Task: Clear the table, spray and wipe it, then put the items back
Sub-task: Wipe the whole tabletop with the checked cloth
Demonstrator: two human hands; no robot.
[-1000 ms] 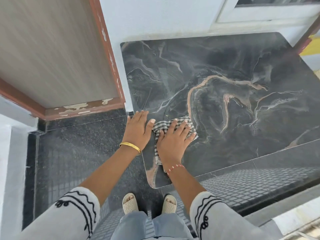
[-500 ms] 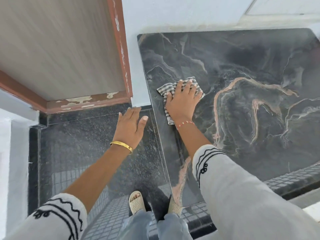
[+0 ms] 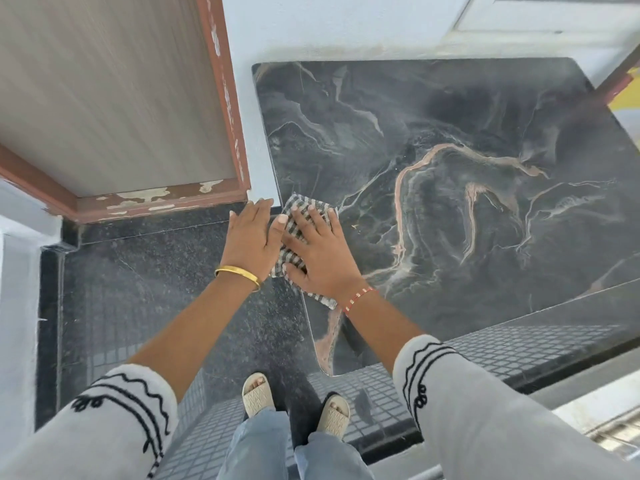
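Head view, checked cloth (image 3: 300, 216) under right hand (image 3: 320, 258) fingers, table (image 3: 450, 202) edge

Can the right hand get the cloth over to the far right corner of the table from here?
Probably yes. The table shows nothing standing between the right hand, pressed flat on the cloth at the near left edge, and that corner. It is the farthest point, though, so it likely needs a lean or step.

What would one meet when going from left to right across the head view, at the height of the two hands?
White wall edge → dark speckled stone floor → left hand with gold bangle, held flat → checked grey-and-white cloth under the flat right hand → dark marble table top with pink veins.
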